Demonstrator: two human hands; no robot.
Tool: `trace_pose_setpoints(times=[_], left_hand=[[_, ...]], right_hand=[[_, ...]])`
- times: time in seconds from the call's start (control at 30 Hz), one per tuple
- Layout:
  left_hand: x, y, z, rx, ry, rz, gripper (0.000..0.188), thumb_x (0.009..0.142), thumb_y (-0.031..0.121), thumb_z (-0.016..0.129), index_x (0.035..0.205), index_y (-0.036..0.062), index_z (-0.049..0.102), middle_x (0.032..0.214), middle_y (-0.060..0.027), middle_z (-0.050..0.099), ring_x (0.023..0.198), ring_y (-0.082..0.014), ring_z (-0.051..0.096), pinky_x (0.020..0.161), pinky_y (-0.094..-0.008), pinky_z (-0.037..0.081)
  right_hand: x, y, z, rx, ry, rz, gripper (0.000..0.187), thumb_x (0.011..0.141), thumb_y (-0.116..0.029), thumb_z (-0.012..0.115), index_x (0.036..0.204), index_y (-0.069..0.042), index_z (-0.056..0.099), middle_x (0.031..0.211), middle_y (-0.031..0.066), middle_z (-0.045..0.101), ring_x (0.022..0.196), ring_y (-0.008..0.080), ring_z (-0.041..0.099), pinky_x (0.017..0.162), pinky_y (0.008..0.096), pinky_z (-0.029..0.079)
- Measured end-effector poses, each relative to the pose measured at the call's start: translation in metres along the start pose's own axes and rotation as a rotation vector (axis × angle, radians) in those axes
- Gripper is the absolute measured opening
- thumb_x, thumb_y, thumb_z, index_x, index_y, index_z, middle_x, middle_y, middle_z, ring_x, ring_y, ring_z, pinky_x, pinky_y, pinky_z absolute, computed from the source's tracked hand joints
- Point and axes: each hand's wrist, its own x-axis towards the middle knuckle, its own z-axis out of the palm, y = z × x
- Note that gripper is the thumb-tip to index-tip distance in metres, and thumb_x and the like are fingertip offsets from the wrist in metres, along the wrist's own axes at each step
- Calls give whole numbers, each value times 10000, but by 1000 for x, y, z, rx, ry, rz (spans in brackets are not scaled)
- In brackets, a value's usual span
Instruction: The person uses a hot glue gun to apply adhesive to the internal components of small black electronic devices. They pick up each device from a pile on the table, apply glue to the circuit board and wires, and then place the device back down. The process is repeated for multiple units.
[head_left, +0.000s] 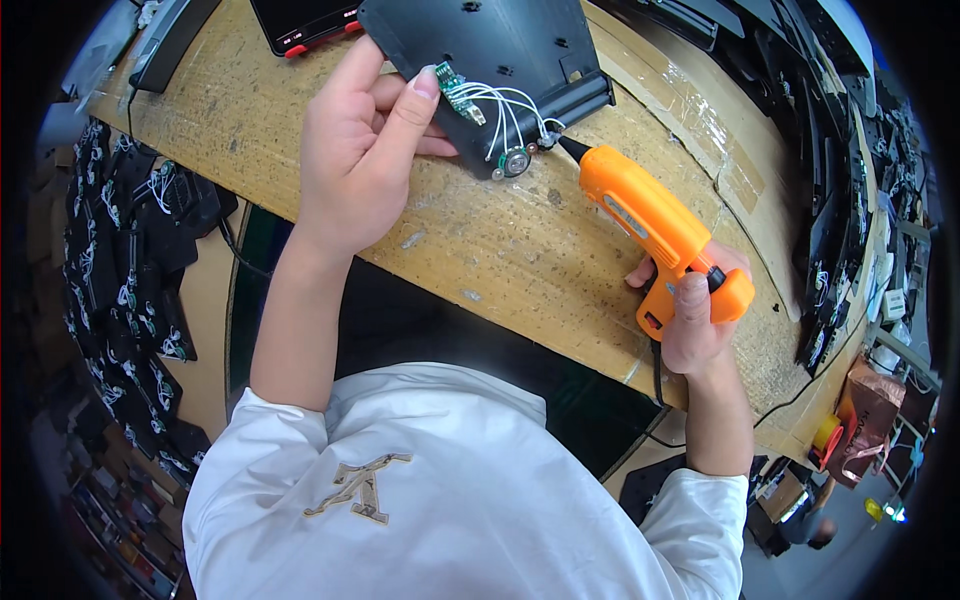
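My left hand (370,150) grips the edge of a black plastic housing (500,60), its thumb resting by a small green circuit board (460,97). Thin white wires (505,100) run from that board to a round metal part (515,162) at the housing's near corner and to a spot on its near edge. My right hand (700,310) is closed round an orange glue gun (645,205). The gun's dark nozzle points up and left, with its tip at or very close to the wired spot on the near edge. Whether it touches I cannot tell.
A wooden workbench (480,260) lies under the work. A black device with red corners (305,25) is at the back. Many black housings with white wires are stacked at left (130,290) and right (830,220). Cardboard (690,120) lies at right. The gun's cable (657,375) hangs over the front edge.
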Motion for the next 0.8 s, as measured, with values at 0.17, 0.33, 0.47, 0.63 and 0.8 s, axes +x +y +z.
trace_pose_setpoints(times=[0.17,0.33,0.47,0.63,0.8], left_hand=[[0,1,1,-16,24,-28,321,1006,113,461,1297,-24,457,942,-77,687,745,-78,661,645,-195,555],[0,0,1,-8,30,-37,327,1002,108,469,1306,-12,466,953,-76,686,746,-76,662,640,-191,552],[0,1,2,-8,39,-47,335,1000,103,468,1316,-10,462,963,-80,686,748,-80,665,642,-192,553],[1,1,2,-31,43,-59,340,999,100,469,1319,-14,459,964,-83,686,754,-84,669,644,-193,556],[1,2,2,-36,48,-65,341,998,99,469,1318,-15,459,937,-78,689,753,-84,670,642,-195,559]], right_hand=[[2,3,0,62,-8,-21,535,889,-513,570,822,9,669,678,59,649,562,156,589,554,267,464],[3,8,2,71,3,-140,531,878,-510,579,839,10,679,695,72,653,580,177,606,570,265,472],[4,1,0,-31,-31,-122,458,849,-455,638,782,-2,652,638,80,596,541,201,567,540,278,443],[4,-1,-1,-158,-55,-134,386,815,-376,703,704,-23,591,568,75,476,484,223,464,494,308,380],[3,0,-1,-113,-34,-129,356,828,-343,701,707,-27,593,567,67,468,482,217,448,490,305,367]])
